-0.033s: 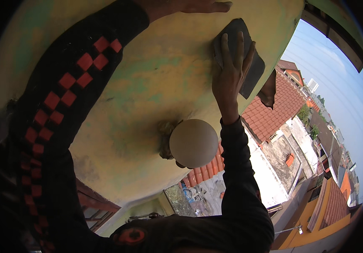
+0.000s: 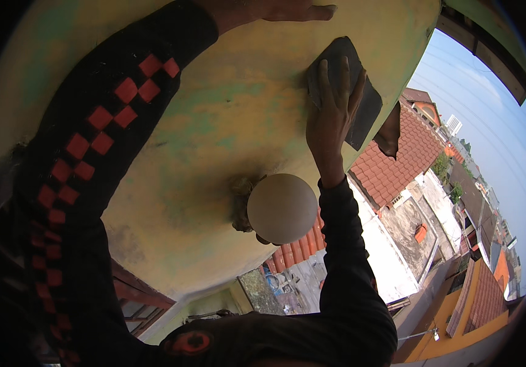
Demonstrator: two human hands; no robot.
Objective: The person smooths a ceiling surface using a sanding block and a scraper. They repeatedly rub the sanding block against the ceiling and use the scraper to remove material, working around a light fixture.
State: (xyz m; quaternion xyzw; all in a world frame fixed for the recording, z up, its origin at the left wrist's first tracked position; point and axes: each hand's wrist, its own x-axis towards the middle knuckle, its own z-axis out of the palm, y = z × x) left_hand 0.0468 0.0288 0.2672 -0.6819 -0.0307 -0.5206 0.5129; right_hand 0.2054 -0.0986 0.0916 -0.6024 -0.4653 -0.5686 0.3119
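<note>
My right hand (image 2: 330,116) presses a dark grey sheet of sandpaper (image 2: 367,113) flat on a painted wall (image 2: 214,122), near the wall's right edge. Its fingers lie over the sheet, which sticks out on both sides of them. Worn yellow paint with green patches covers the wall. At the upper edge of the picture, my left hand (image 2: 281,9) rests against or close to the wall, its thumb stretched out to the right. Most of its fingers are cut off by the frame, and nothing shows in it.
A round white globe lamp (image 2: 282,208) juts from the wall below my hands, close to my right forearm. Past the wall's edge lie tiled roofs (image 2: 391,159) and houses far below. A brown jagged piece (image 2: 389,131) sticks out by that edge. Bottom left is a reddish-brown frame (image 2: 144,300).
My right hand and the sandpaper have slid slightly down the wall. My left hand stays nearly where it was.
</note>
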